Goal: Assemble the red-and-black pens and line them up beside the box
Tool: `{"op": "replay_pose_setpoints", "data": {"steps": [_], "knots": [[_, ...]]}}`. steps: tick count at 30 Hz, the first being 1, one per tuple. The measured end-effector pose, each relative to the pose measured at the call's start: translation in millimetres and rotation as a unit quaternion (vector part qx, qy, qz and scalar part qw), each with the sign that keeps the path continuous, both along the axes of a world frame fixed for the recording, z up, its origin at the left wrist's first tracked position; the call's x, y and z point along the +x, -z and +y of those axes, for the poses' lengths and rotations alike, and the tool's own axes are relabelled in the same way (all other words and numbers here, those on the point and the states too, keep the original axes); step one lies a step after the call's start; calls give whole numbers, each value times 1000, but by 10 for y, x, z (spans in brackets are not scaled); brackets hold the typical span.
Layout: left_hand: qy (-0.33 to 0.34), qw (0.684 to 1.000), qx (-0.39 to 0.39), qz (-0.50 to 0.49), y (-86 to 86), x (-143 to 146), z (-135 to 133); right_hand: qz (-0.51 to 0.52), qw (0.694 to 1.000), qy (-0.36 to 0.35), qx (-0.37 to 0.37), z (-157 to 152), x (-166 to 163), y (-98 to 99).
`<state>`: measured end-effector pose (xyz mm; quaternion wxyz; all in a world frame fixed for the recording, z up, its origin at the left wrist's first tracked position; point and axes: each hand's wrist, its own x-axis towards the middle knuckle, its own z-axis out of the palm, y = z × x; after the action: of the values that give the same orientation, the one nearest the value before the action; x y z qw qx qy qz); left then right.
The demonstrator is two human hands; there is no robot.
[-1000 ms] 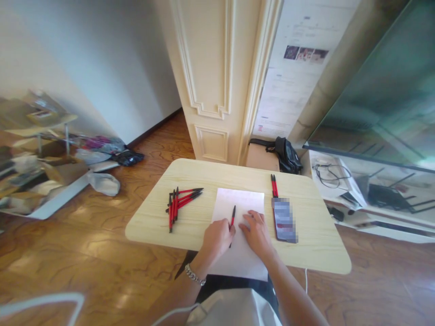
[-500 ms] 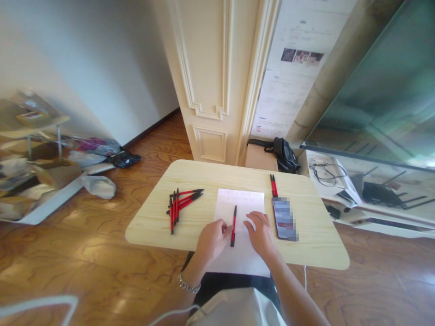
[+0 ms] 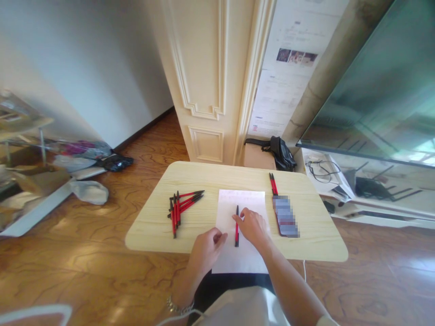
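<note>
A red and black pen [image 3: 237, 233] lies lengthwise on a white sheet of paper [image 3: 249, 260] in the middle of a light wooden table [image 3: 156, 235]. My right hand [image 3: 253, 226] reaches over the sheet from the right, and its bent fingertips touch the pen's upper half without lifting it. My left hand [image 3: 205, 249] hovers at the sheet's near left edge, loosely curled with nothing in it, a little left of the pen. A bracelet sits on that wrist.
Several red and black pens [image 3: 181, 203] lie in a loose pile on the table's left. Two more pens [image 3: 273, 183] and a phone [image 3: 285, 216] lie to the right of the sheet. A black bag [image 3: 282, 154], a glass cabinet and floor clutter surround the table.
My left hand let go of the pen and drew back toward the near edge. The pen now lies flat on the sheet. My right hand slid left until its fingertips reached the pen.
</note>
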<state>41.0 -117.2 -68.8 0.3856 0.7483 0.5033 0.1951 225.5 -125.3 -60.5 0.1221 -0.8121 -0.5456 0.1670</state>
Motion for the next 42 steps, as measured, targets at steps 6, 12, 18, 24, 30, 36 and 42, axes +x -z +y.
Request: {"op": "replay_pose_setpoints", "data": {"steps": [6, 12, 18, 24, 30, 36, 42], "knots": [[-5, 1000, 0, -23, -14, -14, 16, -27, 997, 24, -68, 227, -55, 49], [2, 998, -17, -54, -122, 55, 42, 26, 998, 26, -48, 250, 75, 79], [25, 983, -81, -165, -243, 261, 24, 354, 928, -38, 106, 92, 204, -99], [23, 888, -282, -362, -167, 590, -64, 580, 801, -14, 148, -142, 131, -145], [-42, 900, -243, -360, -62, 737, -138, 636, 737, 74, 218, -108, 47, -145], [-64, 930, -170, -321, -78, 775, -164, 623, 726, 137, 258, -18, -145, -84], [-75, 860, -309, -399, -66, 819, -226, 709, 672, 109, 186, -25, -85, -45]]}}
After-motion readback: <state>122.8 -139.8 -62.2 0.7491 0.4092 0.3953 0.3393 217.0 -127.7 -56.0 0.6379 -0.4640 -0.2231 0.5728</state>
